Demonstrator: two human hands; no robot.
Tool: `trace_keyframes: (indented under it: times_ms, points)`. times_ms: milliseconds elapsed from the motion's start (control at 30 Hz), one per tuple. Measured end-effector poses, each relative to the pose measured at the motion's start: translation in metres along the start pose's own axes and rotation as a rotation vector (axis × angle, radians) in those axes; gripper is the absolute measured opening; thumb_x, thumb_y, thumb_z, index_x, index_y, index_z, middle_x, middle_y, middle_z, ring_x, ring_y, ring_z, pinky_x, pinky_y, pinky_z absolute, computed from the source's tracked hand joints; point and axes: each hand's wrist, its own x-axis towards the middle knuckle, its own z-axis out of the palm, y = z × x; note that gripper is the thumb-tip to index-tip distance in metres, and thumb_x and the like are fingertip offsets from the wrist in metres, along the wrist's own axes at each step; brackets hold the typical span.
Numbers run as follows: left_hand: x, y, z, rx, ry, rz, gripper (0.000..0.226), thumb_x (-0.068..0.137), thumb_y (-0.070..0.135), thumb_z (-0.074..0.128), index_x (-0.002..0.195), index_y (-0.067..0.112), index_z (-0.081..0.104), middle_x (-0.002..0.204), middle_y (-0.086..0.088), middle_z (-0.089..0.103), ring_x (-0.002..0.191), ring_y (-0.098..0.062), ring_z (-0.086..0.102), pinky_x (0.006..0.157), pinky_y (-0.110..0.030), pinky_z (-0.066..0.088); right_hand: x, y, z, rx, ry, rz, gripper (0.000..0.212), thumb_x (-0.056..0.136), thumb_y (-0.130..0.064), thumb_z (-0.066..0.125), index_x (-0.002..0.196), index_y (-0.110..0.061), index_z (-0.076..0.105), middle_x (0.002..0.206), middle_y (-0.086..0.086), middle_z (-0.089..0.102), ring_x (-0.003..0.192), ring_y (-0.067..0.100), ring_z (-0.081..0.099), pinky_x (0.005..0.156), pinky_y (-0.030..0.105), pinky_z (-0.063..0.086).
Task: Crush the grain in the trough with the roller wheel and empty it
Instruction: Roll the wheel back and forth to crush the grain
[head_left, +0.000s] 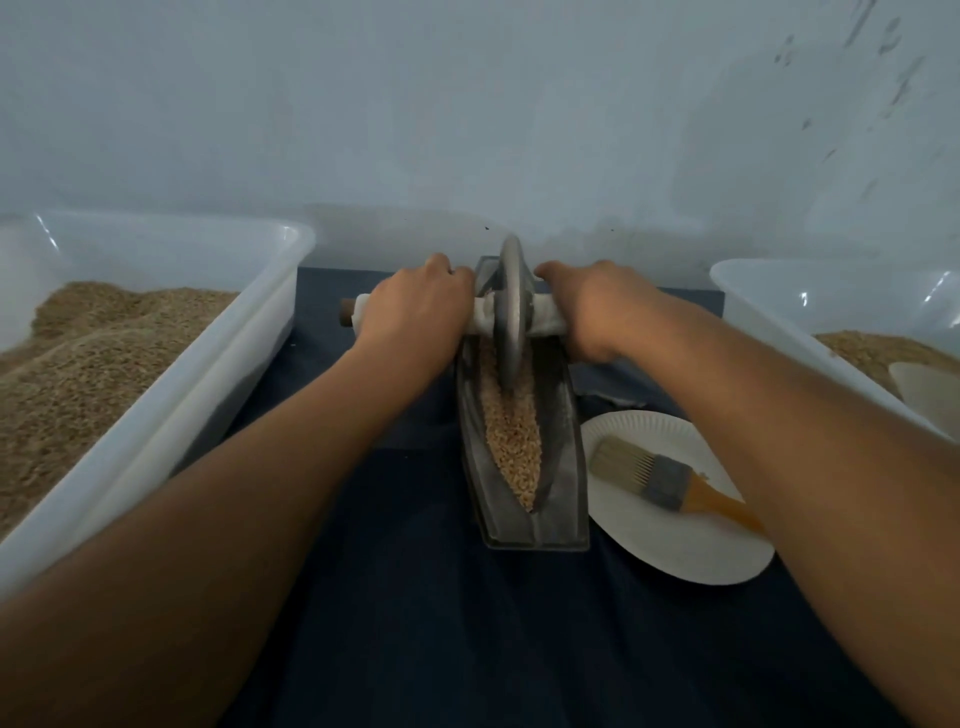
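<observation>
A dark metal boat-shaped trough (563, 499) lies lengthwise on the blue cloth, filled along its groove with tan grain (511, 431). A grey metal roller wheel (510, 306) stands upright in the far end of the trough, on a cloth-wrapped axle handle (545, 317). My left hand (415, 306) grips the handle on the wheel's left side. My right hand (592, 306) grips it on the right side. Both arms are stretched forward.
A large clear bin (218, 374) of grain stands at the left. Another clear bin (779, 312) with grain and a scoop (930, 395) stands at the right. A paper plate (670, 545) with a brush (665, 478) lies beside the trough. A pale wall rises close behind.
</observation>
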Motion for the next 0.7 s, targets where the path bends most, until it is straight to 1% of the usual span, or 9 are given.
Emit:
trace_keyframes:
  times_ms: [200,267,333,400,500,567,633,700]
  points:
    - [-0.014,0.003,0.001,0.049,0.04,0.004,0.031,0.088,0.006,0.06,0.116,0.01,0.047,0.115,-0.011,0.052,0.092,-0.034,0.062,0.063,-0.036,0.037,-0.015,-0.003,0.002,-0.005,0.077,-0.028,0.067,0.085,-0.016,0.07,0.143,-0.021,0.037,0.106,0.016,0.062,0.09,0.036,0.061,0.066,0.037,0.043]
    - [-0.019,0.005,-0.001,0.059,0.049,0.008,0.036,0.087,0.005,0.059,0.121,0.009,0.045,0.117,-0.012,0.052,0.092,-0.032,0.062,0.065,-0.034,0.038,-0.025,-0.005,0.003,-0.013,0.111,-0.043,0.069,0.084,-0.016,0.071,0.143,-0.019,0.036,0.103,0.014,0.064,0.085,0.034,0.061,0.065,0.036,0.043]
    - [-0.025,0.006,-0.004,0.069,0.051,0.008,0.044,0.086,0.005,0.061,0.126,0.007,0.043,0.119,-0.012,0.052,0.092,-0.03,0.063,0.065,-0.033,0.038,-0.037,-0.006,0.005,-0.024,0.163,-0.063,0.07,0.082,-0.015,0.071,0.142,-0.016,0.035,0.101,0.013,0.066,0.087,0.036,0.063,0.065,0.036,0.041]
    - [-0.033,0.008,-0.007,0.087,0.041,0.01,0.047,0.084,0.005,0.063,0.126,0.007,0.042,0.117,-0.011,0.053,0.088,-0.028,0.063,0.063,-0.032,0.04,-0.05,-0.008,0.007,-0.014,0.212,-0.073,0.064,0.085,-0.014,0.067,0.141,-0.016,0.035,0.099,0.011,0.066,0.086,0.036,0.064,0.065,0.037,0.039]
    - [-0.045,0.011,-0.014,0.113,0.036,0.011,0.047,0.082,0.006,0.065,0.124,0.007,0.043,0.112,-0.01,0.053,0.083,-0.027,0.063,0.06,-0.032,0.04,-0.068,-0.011,0.013,-0.017,0.298,-0.068,0.059,0.087,-0.015,0.064,0.139,-0.017,0.037,0.098,0.005,0.066,0.087,0.031,0.064,0.068,0.038,0.04]
    - [-0.052,0.014,-0.02,0.138,0.048,0.013,0.05,0.08,0.006,0.066,0.124,0.007,0.043,0.11,-0.008,0.053,0.081,-0.026,0.063,0.058,-0.032,0.036,-0.08,-0.012,0.016,0.007,0.349,-0.05,0.052,0.087,-0.018,0.063,0.134,-0.02,0.042,0.098,0.001,0.066,0.086,0.028,0.063,0.07,0.039,0.042]
    - [-0.056,0.017,-0.025,0.166,0.063,0.018,0.049,0.079,0.004,0.065,0.123,0.006,0.043,0.108,-0.008,0.054,0.08,-0.025,0.062,0.058,-0.031,0.03,-0.089,-0.013,0.017,0.03,0.355,-0.03,0.045,0.087,-0.022,0.063,0.129,-0.023,0.045,0.099,-0.002,0.065,0.089,0.026,0.063,0.071,0.038,0.041]
    - [-0.059,0.019,-0.028,0.163,0.069,0.035,0.046,0.078,0.004,0.063,0.12,0.007,0.044,0.106,-0.007,0.054,0.081,-0.025,0.062,0.062,-0.031,0.03,-0.096,-0.01,0.015,0.034,0.328,-0.039,0.041,0.086,-0.025,0.063,0.124,-0.026,0.048,0.099,-0.003,0.065,0.089,0.026,0.063,0.069,0.037,0.039]
